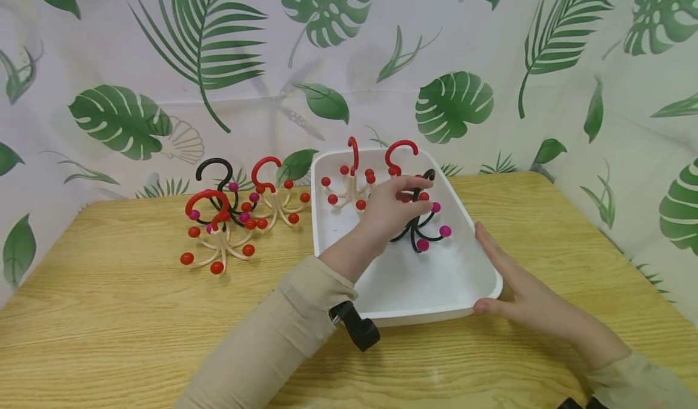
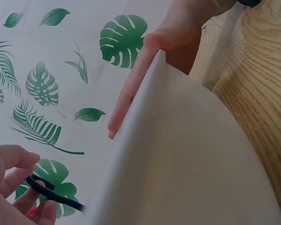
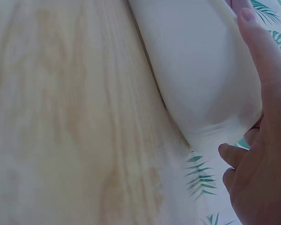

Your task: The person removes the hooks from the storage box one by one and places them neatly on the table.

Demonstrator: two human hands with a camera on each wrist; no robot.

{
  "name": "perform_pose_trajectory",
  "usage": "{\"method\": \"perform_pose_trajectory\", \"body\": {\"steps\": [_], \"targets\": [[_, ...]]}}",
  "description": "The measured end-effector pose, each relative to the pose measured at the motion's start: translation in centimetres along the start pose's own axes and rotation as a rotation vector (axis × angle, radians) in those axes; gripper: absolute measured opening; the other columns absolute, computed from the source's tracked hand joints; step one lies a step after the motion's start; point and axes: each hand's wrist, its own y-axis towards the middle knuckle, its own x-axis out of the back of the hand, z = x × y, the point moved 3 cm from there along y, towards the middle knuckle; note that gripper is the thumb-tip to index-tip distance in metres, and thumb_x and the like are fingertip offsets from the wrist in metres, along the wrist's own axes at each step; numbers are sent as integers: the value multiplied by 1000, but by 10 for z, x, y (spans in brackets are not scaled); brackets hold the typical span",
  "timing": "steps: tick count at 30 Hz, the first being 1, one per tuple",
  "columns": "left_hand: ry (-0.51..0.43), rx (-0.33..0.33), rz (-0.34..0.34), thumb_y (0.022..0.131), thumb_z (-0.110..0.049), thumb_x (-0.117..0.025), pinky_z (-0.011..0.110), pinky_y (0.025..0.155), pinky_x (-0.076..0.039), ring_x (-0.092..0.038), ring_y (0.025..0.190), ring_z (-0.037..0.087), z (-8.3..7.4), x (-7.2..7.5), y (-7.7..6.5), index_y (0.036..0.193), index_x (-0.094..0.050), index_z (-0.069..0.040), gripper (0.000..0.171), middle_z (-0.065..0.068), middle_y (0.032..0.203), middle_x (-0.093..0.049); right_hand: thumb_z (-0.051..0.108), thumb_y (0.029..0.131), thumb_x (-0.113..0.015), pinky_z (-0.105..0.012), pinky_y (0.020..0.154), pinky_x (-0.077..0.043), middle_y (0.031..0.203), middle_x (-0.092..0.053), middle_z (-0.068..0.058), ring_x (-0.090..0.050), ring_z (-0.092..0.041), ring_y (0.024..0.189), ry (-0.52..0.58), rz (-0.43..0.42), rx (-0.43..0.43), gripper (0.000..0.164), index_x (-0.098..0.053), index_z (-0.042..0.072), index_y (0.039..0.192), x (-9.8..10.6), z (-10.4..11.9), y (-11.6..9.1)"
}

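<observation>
My left hand point(image 1: 384, 209) pinches the stem and hook of a black multi-armed hook hanger point(image 1: 415, 230) with magenta ball tips. The hook curves up between thumb and fingers, and its arms spread low over the floor of a white tray point(image 1: 414, 294). In the left wrist view the black hook point(image 2: 61, 198) shows in the fingers. My right hand point(image 1: 526, 297) grips the tray's near right corner, thumb at the front and fingers along the right side. Behind my left hand, two cream hangers with red hooks, one on the left point(image 1: 351, 185) and one on the right point(image 1: 400, 147), stand in the tray.
Left of the tray, a black hanger point(image 1: 215, 165) with magenta tips and two cream, red-hooked hangers, one in front point(image 1: 220, 242) and one behind point(image 1: 275, 206), stand close together on the wooden table point(image 1: 125, 312). A leaf-patterned cloth point(image 1: 354, 76) hangs behind the table.
</observation>
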Motion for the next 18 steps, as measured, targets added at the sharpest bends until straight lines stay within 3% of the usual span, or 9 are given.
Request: {"method": "perform_pose_trajectory", "body": {"steps": [9, 18], "targets": [[-82, -35, 8, 88, -6, -68, 39, 85, -52, -59, 86, 15, 0, 0, -2, 99, -72, -18, 17, -1, 100, -65, 18, 81, -77, -75, 96, -17, 159, 8, -2, 0, -45, 141, 7, 4, 9, 109, 3, 27, 154, 0, -1, 0], [-88, -107, -5, 90, -10, -67, 28, 77, -53, -61, 85, 13, -8, 1, -8, 101, -73, -20, 16, -10, 95, -64, 19, 81, -77, -75, 96, -17, 159, 8, 0, 0, -42, 142, 5, 3, 0, 108, 3, 29, 153, 0, 1, 0]]}}
